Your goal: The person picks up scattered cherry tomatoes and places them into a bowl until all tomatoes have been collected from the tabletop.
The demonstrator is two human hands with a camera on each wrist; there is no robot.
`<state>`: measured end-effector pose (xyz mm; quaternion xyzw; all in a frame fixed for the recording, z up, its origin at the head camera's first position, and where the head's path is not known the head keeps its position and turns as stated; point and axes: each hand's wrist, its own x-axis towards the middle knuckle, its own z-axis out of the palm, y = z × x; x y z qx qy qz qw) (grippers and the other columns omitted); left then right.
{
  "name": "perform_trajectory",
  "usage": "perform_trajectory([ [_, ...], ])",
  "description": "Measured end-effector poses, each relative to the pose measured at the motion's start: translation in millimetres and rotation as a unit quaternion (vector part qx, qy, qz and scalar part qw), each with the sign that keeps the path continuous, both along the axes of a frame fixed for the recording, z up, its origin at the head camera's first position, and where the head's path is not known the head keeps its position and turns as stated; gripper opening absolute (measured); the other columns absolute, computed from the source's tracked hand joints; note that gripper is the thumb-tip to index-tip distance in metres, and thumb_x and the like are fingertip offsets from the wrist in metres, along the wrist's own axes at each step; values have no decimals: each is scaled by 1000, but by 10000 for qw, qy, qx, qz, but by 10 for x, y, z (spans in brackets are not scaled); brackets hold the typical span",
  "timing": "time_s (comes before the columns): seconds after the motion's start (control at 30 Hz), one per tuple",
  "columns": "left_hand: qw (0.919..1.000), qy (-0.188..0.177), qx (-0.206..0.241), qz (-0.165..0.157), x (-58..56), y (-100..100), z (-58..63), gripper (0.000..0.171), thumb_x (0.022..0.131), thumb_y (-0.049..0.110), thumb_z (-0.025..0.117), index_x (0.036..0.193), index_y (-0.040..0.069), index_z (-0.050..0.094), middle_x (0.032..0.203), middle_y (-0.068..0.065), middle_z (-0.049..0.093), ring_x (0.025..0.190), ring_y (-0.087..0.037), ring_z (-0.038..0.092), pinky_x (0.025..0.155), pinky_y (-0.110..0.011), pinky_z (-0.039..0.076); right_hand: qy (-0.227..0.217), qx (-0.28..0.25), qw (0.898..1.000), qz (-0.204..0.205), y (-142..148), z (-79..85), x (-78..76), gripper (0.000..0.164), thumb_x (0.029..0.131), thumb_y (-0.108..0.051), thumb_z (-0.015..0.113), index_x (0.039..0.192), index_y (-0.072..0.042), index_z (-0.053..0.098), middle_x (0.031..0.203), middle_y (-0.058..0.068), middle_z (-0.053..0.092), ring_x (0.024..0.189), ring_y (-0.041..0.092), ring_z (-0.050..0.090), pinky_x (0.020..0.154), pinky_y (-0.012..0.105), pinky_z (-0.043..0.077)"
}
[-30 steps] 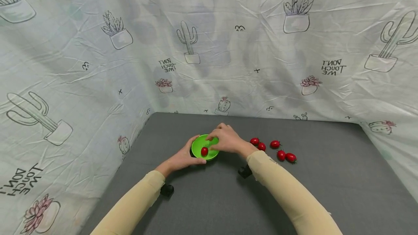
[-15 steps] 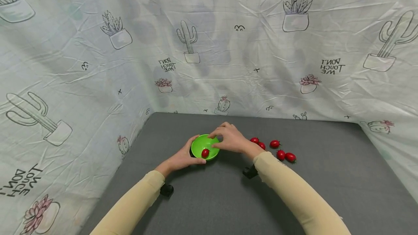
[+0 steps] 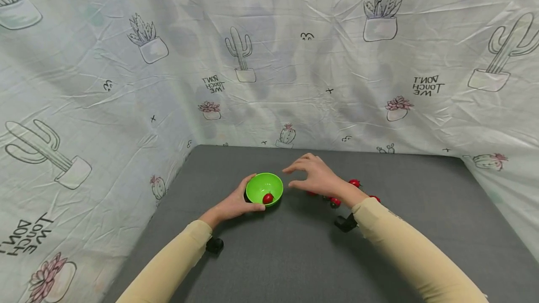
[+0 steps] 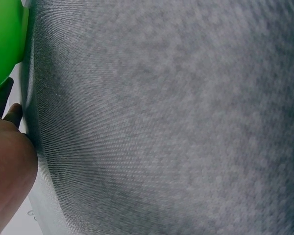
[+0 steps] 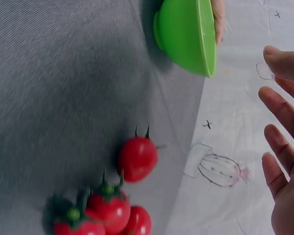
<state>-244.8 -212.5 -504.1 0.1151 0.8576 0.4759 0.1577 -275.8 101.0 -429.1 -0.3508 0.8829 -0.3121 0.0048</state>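
Note:
My left hand [image 3: 237,201] grips a green bowl [image 3: 263,184] by its side, thumb along the near rim. Inside, a small red tomato [image 3: 267,198] lies against the near wall. Beyond the bowl's right edge, my right hand [image 3: 317,175] hovers with fingers loosely spread, holding nothing. The left wrist view shows only the bowl's outer side [image 4: 2,44] and part of the left hand [image 4: 10,171]. In the right wrist view, several tomatoes [image 5: 137,159] lie on the table below the right hand [image 5: 289,147], and the bowl [image 5: 183,34] appears at the top.
Partly behind the right hand and forearm, more tomatoes [image 3: 354,183] rest on the dark grey table [image 3: 269,256]. A pale curtain [image 3: 269,60] printed with potted cacti hangs along the table's back and left sides.
My right hand has drawn back from over the bowl to its right, now covering part of the loose tomatoes. The tomato in the bowl has rolled slightly right and nearer. My left hand has stayed put.

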Motion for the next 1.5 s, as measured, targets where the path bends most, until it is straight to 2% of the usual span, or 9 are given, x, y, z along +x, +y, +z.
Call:
perform_trajectory([
  [0.27, 10000, -11, 58, -13, -1, -3, -4, 112, 81, 45, 87, 164, 28, 14, 161, -10, 29, 138, -28, 41, 110, -53, 36, 103, -119, 9998, -150, 356, 78, 100, 36, 91, -32, 80, 127, -30, 73, 123, -11, 65, 125, 20, 45, 104, 56, 34],
  [0.6, 10000, -14, 90, -38, 14, -11, 7, 110, 82, 44, 87, 164, 28, 14, 161, -10, 29, 137, -28, 42, 109, -52, 37, 295, -14, 9985, -464, 841, 51, 220, 38, 92, -34, 79, 129, -26, 72, 126, -5, 66, 128, 26, 44, 104, 61, 32],
  [0.8, 10000, -21, 83, -21, 8, -19, -2, 109, 82, 43, 87, 164, 30, 15, 161, -10, 29, 137, -28, 42, 108, -52, 38, 238, -7, 9970, -737, 1127, -5, 302, 39, 91, -34, 80, 128, -24, 72, 126, -4, 67, 129, 27, 43, 105, 63, 27],
  [1.03, 10000, -8, 87, -12, -8, -34, -40, 109, 82, 42, 87, 163, 31, 15, 160, -10, 31, 136, -29, 43, 109, -53, 38, 215, 37, 9947, -1003, 1431, -103, 380, 42, 92, -38, 79, 131, -22, 71, 124, -2, 68, 127, 29, 45, 100, 64, 32],
  [1.37, 10000, -16, 18, -33, -9, -38, -47, 109, 82, 45, 86, 163, 30, 15, 160, -9, 30, 136, -27, 43, 109, -51, 37, 172, 330, 9915, -1246, 1730, -214, 543, 50, 90, -32, 82, 134, -11, 69, 127, 7, 67, 123, 33, 46, 94, 63, 38],
  [1.5, 10000, -8, 17, -3, -7, -35, -43, 109, 83, 43, 86, 164, 29, 15, 161, -10, 29, 137, -28, 41, 110, -54, 36, 161, 399, 9907, -1290, 1820, -287, 575, 54, 88, -31, 84, 135, -10, 67, 128, 10, 67, 122, 35, 46, 94, 64, 36],
])
